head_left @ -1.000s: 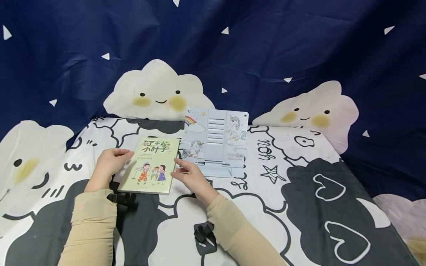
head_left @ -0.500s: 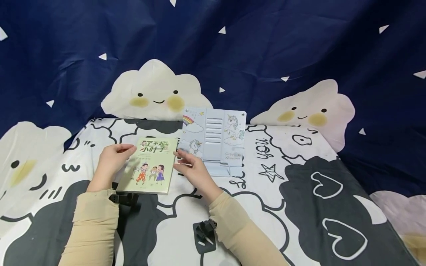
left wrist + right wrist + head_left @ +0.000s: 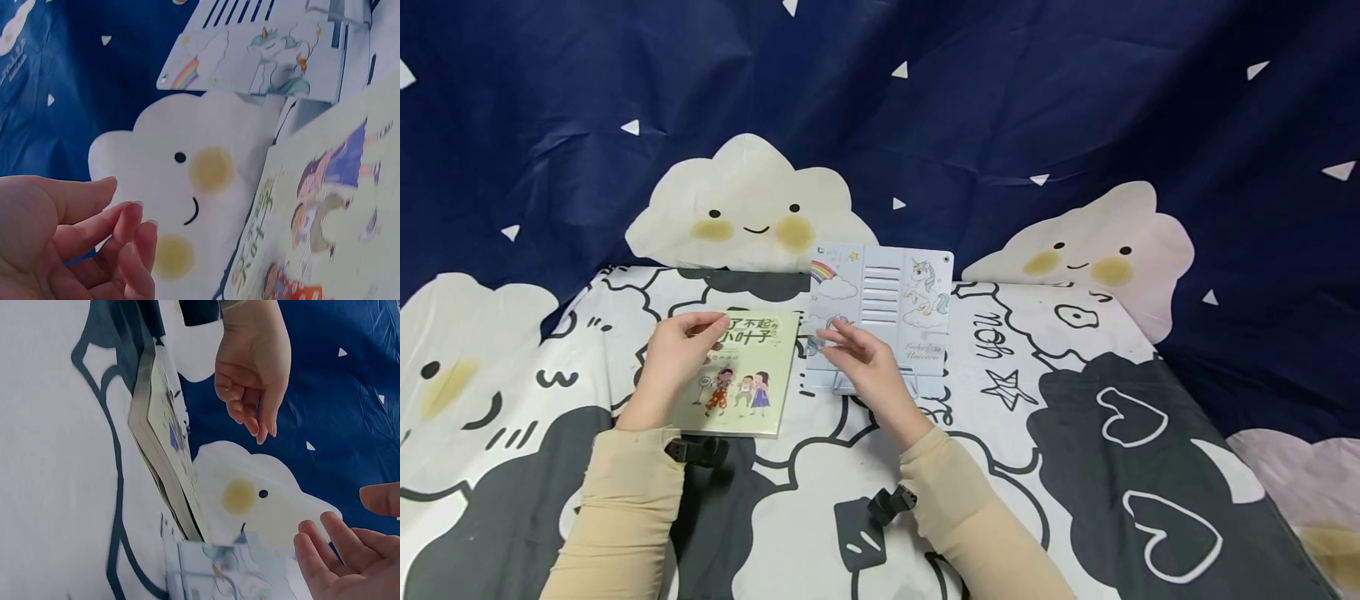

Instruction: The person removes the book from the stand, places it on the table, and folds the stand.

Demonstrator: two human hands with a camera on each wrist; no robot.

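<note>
A pale green paperback book (image 3: 756, 375) with cartoon children on its cover lies flat on the patterned cloth. Over its left part hovers my left hand (image 3: 677, 358), thumb and fingers loosely bent with nothing between them; the right wrist view shows this hand (image 3: 253, 369) above the book (image 3: 165, 450). My right hand (image 3: 876, 371) is raised in front of a light blue book stand (image 3: 882, 287) with unicorn pictures, covering its lower left part in the head view. Its fingers (image 3: 347, 544) are relaxed and apart from the thumb, holding nothing.
The black, white and grey cloth (image 3: 1000, 467) covers the surface, with its far edge just behind the stand. A dark blue curtain (image 3: 985, 108) with clouds hangs at the back. Each sleeve carries a small black wrist camera (image 3: 891, 504).
Both hands have left the book's edges and shifted right: the left over the cover, the right across to the front of the stand. The book has stayed in place.
</note>
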